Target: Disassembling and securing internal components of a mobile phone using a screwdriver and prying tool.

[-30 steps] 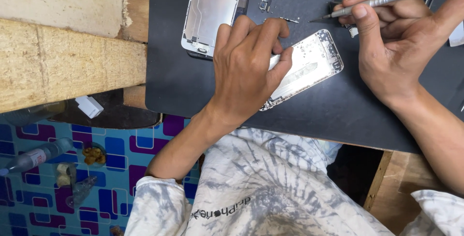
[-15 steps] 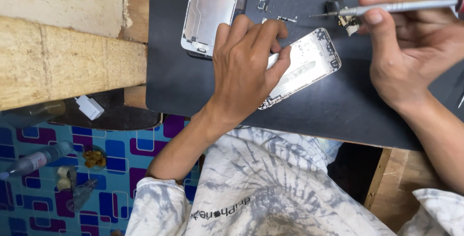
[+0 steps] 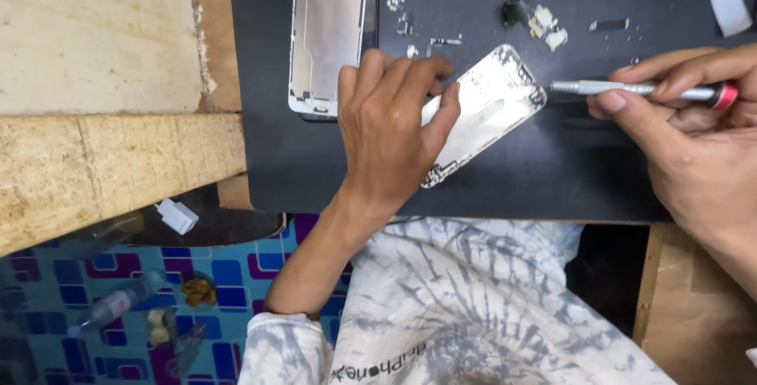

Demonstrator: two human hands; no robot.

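- I've got the left hand (image 3: 390,129) palm-down on the phone housing (image 3: 489,109), fingers curled over its near edge & pinning it flat to the black mat (image 3: 552,172).
- Housing is silver, lies at a diagonal near mid-mat, inside facing up; lower-left part is hidden under my hand.
- Right hand (image 3: 694,141) is closed around a slim silver screwdriver (image 3: 639,89) w/ a red ring at the back end, pinched betw. thumb & fingers.
- Driver lies approx. level, tip pointing left, just beside the housing's upper right corner; can't tell if tip touches it.
- Second phone part, a screen frame (image 3: 327,34), lies upright-long at the mat's upper left, just beside my left fingers, not touching.
- Small screws & bits (image 3: 544,22) scattered along the mat's top, above the housing.
- Wooden bench (image 3: 102,78) left of mat; patterned blue/purple floor (image 3: 236,275) below, w/ a small bottle (image 3: 114,306) on it.
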